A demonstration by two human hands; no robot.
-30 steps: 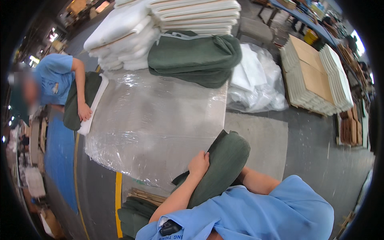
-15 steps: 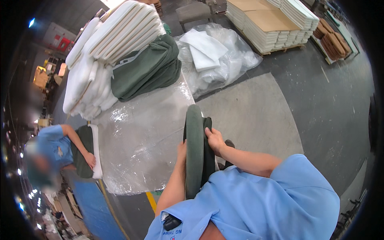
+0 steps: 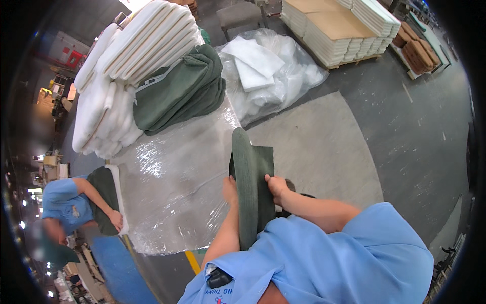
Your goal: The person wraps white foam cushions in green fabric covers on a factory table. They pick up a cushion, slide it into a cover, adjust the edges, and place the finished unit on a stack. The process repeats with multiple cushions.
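A dark green cushion (image 3: 246, 192) stands on edge in front of my body, beside the near right edge of the plastic-wrapped table (image 3: 177, 202). My left hand (image 3: 230, 190) grips its left side; some of those fingers are hidden behind the fabric. On the right, a green fabric flap (image 3: 265, 167) of the cover hangs away from the cushion. My right hand (image 3: 277, 189) pinches the outer edge of this flap between thumb and fingers. Whatever lies inside the cover is out of sight.
Folded green covers (image 3: 182, 91) lie beside stacked white cushion pads (image 3: 152, 43) at the table's far left. A bag of white padding (image 3: 283, 76) rests on the floor beyond. At the left, a co-worker (image 3: 71, 202) handles another green-and-white cushion. Board-topped stacks (image 3: 339, 30) stand far right.
My right hand has drawn the green flap outward to the right, so more of it shows. My left hand stays at the cushion's side. The whole view has shifted slightly.
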